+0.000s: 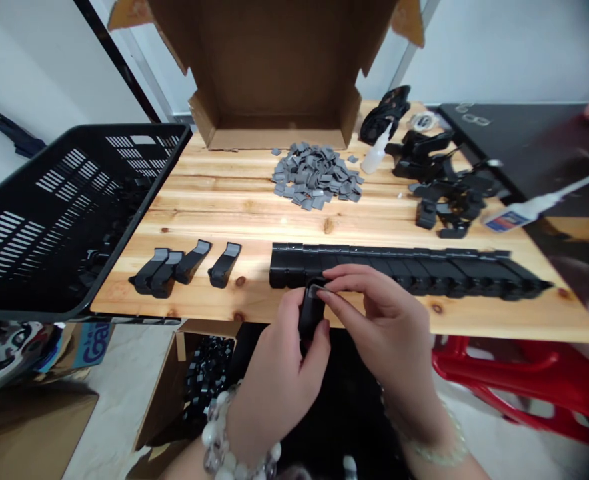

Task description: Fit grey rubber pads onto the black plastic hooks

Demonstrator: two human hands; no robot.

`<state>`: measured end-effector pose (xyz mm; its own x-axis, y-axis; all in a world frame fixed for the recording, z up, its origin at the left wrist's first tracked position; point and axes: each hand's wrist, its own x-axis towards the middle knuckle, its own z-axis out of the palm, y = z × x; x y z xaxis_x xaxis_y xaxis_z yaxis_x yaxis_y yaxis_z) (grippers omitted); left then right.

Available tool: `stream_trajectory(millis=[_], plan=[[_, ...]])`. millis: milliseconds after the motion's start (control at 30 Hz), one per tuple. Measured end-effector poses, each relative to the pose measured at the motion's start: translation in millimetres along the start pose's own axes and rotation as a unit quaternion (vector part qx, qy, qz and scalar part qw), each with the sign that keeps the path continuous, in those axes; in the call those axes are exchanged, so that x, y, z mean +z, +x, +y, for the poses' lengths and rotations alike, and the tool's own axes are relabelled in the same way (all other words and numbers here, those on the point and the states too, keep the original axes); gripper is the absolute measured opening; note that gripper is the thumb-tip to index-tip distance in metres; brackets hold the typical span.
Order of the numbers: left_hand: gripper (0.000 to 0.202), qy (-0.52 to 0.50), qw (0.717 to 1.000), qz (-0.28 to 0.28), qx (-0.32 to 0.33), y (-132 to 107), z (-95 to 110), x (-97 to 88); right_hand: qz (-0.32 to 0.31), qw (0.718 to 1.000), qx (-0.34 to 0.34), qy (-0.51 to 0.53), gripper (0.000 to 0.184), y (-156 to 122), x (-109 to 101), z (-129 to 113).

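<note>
Just past the table's front edge, my left hand (289, 360) is closed around a black plastic part (311, 317), holding it upright. A small grey pad (315, 289) shows at the part's upper end. My right hand (379, 320) has its fingertips pinched together on that pad, against the part. Behind my hands a long row of matching black parts (384, 263) lies side by side, partly hidden by my right hand. To the left are several black parts with grey pads on their ends (224, 265). A pile of loose grey pads (317, 175) lies farther back.
A black plastic basket (79, 220) with black parts stands at left. An open cardboard box (274, 137) is at the back. A white glue bottle (375, 152), more black parts (449, 193) and another bottle (519, 215) lie right. Below are a box of parts (209, 373) and a red stool (514, 373).
</note>
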<state>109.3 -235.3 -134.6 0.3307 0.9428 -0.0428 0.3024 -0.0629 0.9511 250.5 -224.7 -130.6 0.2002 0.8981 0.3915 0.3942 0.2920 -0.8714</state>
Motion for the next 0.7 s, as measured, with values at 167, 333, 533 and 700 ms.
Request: stream_trajectory(millis=[167,333,533,700], plan=[[0.032,-0.002,1.000,0.002,0.003,0.2,0.9,0.5,0.006,1.000,0.009,0.007,0.010,-1.8,2.1,2.3],[0.029,0.008,1.000,-0.008,-0.004,0.7,-1.0,-0.2,-0.014,0.994,0.079,0.073,0.015,1.1,-0.4,7.6],[0.032,0.012,1.000,-0.022,-0.012,-0.1,-1.4,0.6,-0.144,0.967,0.170,0.127,0.022,8.6,-5.6,5.4],[0.029,0.028,0.999,-0.018,0.028,-1.8,-1.8,-0.2,-0.150,0.961,0.183,0.145,0.015,8.6,-4.6,3.7]])
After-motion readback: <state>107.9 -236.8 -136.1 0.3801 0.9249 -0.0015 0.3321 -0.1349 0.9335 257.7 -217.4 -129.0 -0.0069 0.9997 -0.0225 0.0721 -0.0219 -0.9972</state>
